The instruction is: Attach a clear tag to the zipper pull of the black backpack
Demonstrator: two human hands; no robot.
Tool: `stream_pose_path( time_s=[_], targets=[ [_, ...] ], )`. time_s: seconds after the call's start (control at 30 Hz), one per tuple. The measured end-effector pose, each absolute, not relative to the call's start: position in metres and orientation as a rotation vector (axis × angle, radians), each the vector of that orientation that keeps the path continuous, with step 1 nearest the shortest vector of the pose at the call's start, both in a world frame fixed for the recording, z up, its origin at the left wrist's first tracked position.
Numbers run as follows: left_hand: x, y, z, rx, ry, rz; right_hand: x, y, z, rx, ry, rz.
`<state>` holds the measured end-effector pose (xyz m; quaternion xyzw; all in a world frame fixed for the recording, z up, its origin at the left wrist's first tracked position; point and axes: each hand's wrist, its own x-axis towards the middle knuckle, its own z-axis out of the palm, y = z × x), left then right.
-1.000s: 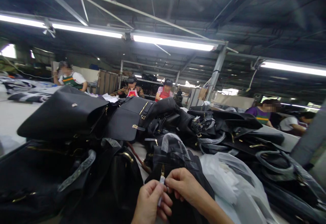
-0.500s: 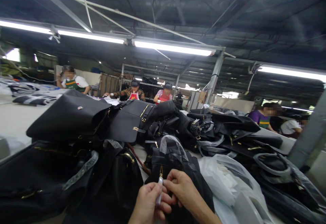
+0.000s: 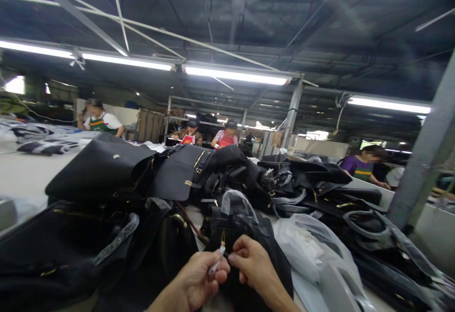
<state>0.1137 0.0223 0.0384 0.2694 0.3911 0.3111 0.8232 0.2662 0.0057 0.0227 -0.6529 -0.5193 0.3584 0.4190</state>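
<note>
A black bag (image 3: 256, 238) with a plastic-wrapped handle (image 3: 237, 198) lies in front of me. From it hangs a gold-coloured zipper pull (image 3: 222, 242) whose lower end is wrapped in clear plastic (image 3: 215, 265). My left hand (image 3: 202, 274) pinches that wrapped end between thumb and fingers. Close beside it on the right, my right hand (image 3: 256, 264) has its thumb and forefinger pressed together over the bag. Whatever may be between those fingertips is too small to make out.
More black bags (image 3: 99, 165) are heaped across the table (image 3: 21, 165). White plastic wrapping (image 3: 309, 245) lies to the right. A grey post (image 3: 423, 151) stands at the right. Several co-workers sit further back, among them a person in a purple top (image 3: 357, 166).
My left hand has shifted slightly left and turned, tilting the wrapped pull with it. The hands are a little further apart, and the camera view has shifted slightly.
</note>
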Motion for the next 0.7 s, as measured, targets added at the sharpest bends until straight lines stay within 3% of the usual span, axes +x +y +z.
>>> stream_pose_path(
  time_s=[0.17,0.33,0.43,0.57,0.7],
  targets=[
    [0.108,0.027,0.039,0.631,0.854,0.627,0.263,-0.009,0.030,-1.594,-1.205,1.096],
    [0.107,0.033,0.038,0.676,0.869,0.564,0.272,-0.020,0.035,-1.303,-0.486,1.586],
    [0.108,0.035,0.038,0.694,0.867,0.544,0.278,-0.022,0.019,-1.252,-0.305,1.703],
    [0.108,0.037,0.037,0.712,0.857,0.533,0.281,-0.025,-0.006,-1.372,-0.680,1.595],
    [0.105,0.038,0.035,0.729,0.846,0.545,0.279,-0.023,0.012,-1.336,-1.187,1.173]
  ],
)
